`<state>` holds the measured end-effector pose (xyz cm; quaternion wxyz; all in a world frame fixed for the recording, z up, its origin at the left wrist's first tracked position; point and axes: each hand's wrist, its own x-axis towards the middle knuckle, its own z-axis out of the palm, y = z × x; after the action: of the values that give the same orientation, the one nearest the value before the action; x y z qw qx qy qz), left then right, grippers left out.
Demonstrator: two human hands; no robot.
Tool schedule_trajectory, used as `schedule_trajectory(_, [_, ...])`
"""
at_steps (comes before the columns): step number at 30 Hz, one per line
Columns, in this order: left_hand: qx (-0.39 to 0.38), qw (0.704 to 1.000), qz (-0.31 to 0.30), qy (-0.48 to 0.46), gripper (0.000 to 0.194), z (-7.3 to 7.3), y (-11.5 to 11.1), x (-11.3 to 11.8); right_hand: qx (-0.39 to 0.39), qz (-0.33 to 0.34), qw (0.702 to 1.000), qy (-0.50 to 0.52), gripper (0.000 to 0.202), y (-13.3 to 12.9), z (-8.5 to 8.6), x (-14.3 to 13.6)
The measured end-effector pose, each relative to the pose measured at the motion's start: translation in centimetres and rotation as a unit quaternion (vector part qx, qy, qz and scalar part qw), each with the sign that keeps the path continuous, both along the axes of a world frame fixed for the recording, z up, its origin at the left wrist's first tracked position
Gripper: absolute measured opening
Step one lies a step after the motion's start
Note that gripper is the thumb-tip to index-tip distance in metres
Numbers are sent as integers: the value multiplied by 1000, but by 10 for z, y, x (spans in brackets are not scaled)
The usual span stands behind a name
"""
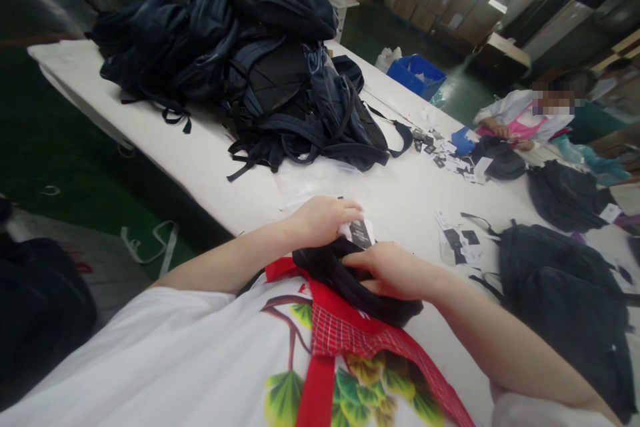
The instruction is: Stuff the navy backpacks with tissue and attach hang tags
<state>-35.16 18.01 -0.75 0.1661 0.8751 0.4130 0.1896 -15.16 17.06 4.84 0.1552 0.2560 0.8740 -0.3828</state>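
My left hand [329, 219] is closed, its fingertips on a black-and-white printed hang tag [361, 235]. The tag lies against the far side of a black backpack [330, 265] held close to my body. My right hand [391, 271] grips the edge of this backpack, its fingers bent into the dark fabric and partly hidden by it. Below the backpack hangs my red apron [340, 320]. Most of the backpack's shape is folded or out of sight.
A heap of dark blue backpacks [280, 73] covers the far left of the white table [215, 180]. Loose tags [463, 243] and a black backpack [565, 307] lie to the right. A co-worker [525, 117] handles a dark bag at the far right, near a blue bin [415, 77].
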Motion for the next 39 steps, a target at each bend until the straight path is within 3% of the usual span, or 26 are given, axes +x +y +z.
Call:
schedule_trajectory(2, [8,998,55,-40,49,5,-9,-11,-91,-42,995,18,28,8,-9,3])
schedule_trajectory(5, [-17,984,137,-108,28,11,-29,-28,-259,-125,956,57,52,18,-28,11])
schedule_trajectory(7, [-100,980,103,-140,18,12,-43,-33,-337,-164,923,87,60,21,-39,14])
schedule_trajectory(9, [-211,962,17,-171,17,9,-54,-31,-356,-189,909,108,64,21,-46,15])
schedule_trajectory(12, [-310,923,-42,-222,28,0,-65,-17,-280,-204,931,115,70,18,-44,14])
schedule_trajectory(15, [-359,894,17,-267,28,-14,-68,-1,-133,-192,969,81,67,14,-35,12])
schedule_trajectory(17, [-397,856,55,-326,30,-24,-69,8,-35,-177,983,39,57,10,-28,10])
schedule_trajectory(22, [-489,720,66,-488,36,-42,-70,20,125,-157,978,-51,29,3,-23,-1])
schedule_trajectory(25, [-517,681,110,-506,38,-46,-72,24,136,-164,976,-51,25,1,-23,-2])
schedule_trajectory(27, [-527,669,129,-508,44,-48,-75,26,92,-164,982,-7,22,3,-21,3])
schedule_trajectory(29, [-526,666,140,-510,50,-51,-77,25,-3,-152,986,67,26,8,-20,13])
schedule_trajectory(31, [-522,675,144,-501,51,-53,-76,23,-101,-158,972,143,30,13,-20,24])
schedule_trajectory(33, [-529,683,140,-484,49,-52,-75,20,-151,-187,950,198,27,16,-23,33])
schedule_trajectory(36, [-539,677,104,-490,45,-44,-74,17,-152,-254,926,235,22,13,-31,39])
schedule_trajectory(39, [-511,705,40,-490,38,-36,-73,13,-109,-360,896,236,21,13,-40,39])
